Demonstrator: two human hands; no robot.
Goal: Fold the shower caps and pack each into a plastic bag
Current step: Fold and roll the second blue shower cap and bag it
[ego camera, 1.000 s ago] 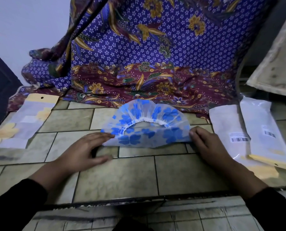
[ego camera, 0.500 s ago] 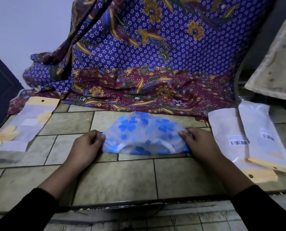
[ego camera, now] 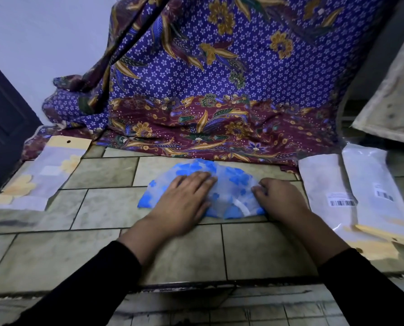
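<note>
Shower cap (ego camera: 234,184), blue-flowered, folded to a half-moon, lies flat mid-frame on the tiled counter (ego camera: 102,208), just below the patterned cloth (ego camera: 219,90). Left hand (ego camera: 184,201) lies flat on it, fingers straight, pressing down. Right hand (ego camera: 278,198) is at its right edge, fingers curled, pinching the plastic. Two plastic bags (ego camera: 323,184) overlap at right of frame; one packed bag (ego camera: 38,177) lies at left.

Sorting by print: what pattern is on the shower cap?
The shower cap has blue flowers on translucent white; head view.
</note>
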